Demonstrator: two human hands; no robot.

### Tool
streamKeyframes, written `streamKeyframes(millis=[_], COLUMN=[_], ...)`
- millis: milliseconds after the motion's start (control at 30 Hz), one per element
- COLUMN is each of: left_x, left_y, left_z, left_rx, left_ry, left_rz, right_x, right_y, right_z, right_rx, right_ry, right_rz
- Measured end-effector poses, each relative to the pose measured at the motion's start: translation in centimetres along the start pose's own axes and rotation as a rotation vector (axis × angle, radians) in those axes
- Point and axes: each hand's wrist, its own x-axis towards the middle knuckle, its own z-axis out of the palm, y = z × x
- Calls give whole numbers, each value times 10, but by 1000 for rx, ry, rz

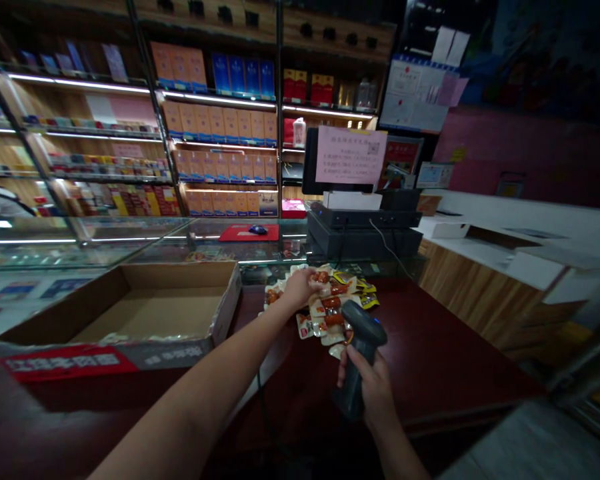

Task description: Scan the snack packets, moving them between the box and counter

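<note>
My right hand [373, 380] is wrapped round the handle of a dark grey barcode scanner [363, 327], held upright just in front of a pile of snacks. My left hand [300, 288] reaches into that pile. Its fingers are closed at the edge of a vacuum-sealed snack packet [322, 277] with reddish-brown pieces inside; the fingertips are partly hidden. Around it lie several similar clear packets [333, 304], overlapping each other on the dark red counter [430, 360]. A few yellow-and-black packets [369, 297] sit at the pile's right side.
An open cardboard box [225, 303] with low walls stands on the left. Behind the pile are a monitor [311, 163] with a pink notice and a cash drawer [330, 237]. A mouse [258, 229] rests on a red mat [230, 233]. A person's sleeve [3, 200] shows far left.
</note>
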Motion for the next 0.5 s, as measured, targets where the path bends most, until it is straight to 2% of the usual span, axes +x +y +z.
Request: streamKeyframes(millis=[167, 267, 367, 433, 500], left_x=[-19, -33, -43, -49, -58], left_y=[-11, -25, -50, -76, -108], left_z=[-32, -71, -132, -180, -230], left_rx=[-46, -24, 54, 148, 316], left_ry=[33, 96, 164, 180, 120], left_rz=[29, 50, 10, -107, -272], right_x=[-7, -12, -15, -17, -20], right_y=[11, 20, 31, 40, 47], right_z=[29, 46, 62, 72, 81], right_rx=[-64, -90, -98, -92, -91], right_ry=[-79, -110, -158, -197, -232], right_rz=[60, 94, 143, 174, 189])
